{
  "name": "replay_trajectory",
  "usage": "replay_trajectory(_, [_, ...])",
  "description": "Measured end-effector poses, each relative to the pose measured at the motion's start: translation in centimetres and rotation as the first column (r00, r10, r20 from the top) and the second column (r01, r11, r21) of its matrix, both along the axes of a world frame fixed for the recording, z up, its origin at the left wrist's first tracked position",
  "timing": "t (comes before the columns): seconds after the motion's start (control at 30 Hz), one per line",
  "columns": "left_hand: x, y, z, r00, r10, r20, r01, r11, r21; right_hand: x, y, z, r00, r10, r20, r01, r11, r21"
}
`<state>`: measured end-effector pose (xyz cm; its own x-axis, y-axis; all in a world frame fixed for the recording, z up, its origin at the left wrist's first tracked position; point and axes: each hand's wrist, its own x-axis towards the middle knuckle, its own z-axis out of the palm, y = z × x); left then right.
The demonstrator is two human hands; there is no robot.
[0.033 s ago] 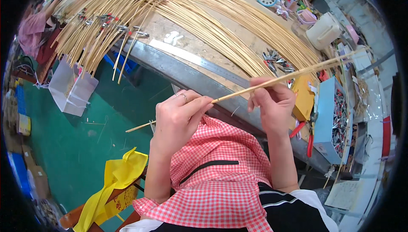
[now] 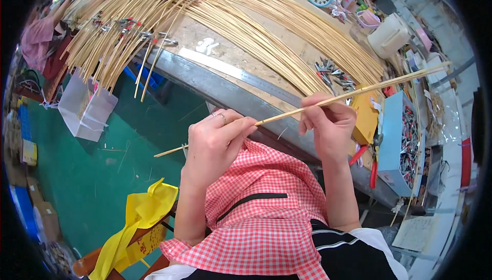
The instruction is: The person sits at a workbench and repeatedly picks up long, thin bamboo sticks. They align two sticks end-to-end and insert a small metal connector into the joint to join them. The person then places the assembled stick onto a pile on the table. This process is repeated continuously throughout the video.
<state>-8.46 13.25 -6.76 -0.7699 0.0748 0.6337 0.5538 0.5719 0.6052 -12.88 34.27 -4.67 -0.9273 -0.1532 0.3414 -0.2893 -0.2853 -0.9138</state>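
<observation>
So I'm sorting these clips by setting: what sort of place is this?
Most likely a craft workshop for bamboo or rattan work. Long thin strips fan across a workbench, a blue box of small metal parts sits at its edge, and both hands hold one strip.

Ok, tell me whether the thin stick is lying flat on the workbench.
No: the stick is held up off the workbench, pinched by the left hand and the right hand.
</observation>
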Motion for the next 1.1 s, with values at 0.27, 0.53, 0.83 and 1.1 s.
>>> replay_trajectory(0.27, [-0.7,0.7,-0.6,0.916,-0.315,0.248,0.223,0.915,0.337,0.8,-0.4,-1.3,0.997,0.042,0.062,-0.05,0.991,0.122])
replay_trajectory(0.53, [-1.2,1.3,-2.1,0.814,-0.477,0.331,0.238,0.795,0.558,-0.2,0.1,-0.5,0.947,0.317,0.047,-0.317,0.912,0.261])
replay_trajectory(0.83, [-1.6,0.4,-2.8,0.916,-0.248,0.314,0.036,0.833,0.552,-10.9,9.1,-2.4,0.875,-0.151,-0.46,0.472,0.058,0.88])
replay_trajectory(1.1, [-1.5,0.7,-2.7,0.917,-0.246,0.313,0.037,0.835,0.549,-12.7,10.8,-4.3,0.848,-0.26,-0.462,0.442,-0.134,0.887])
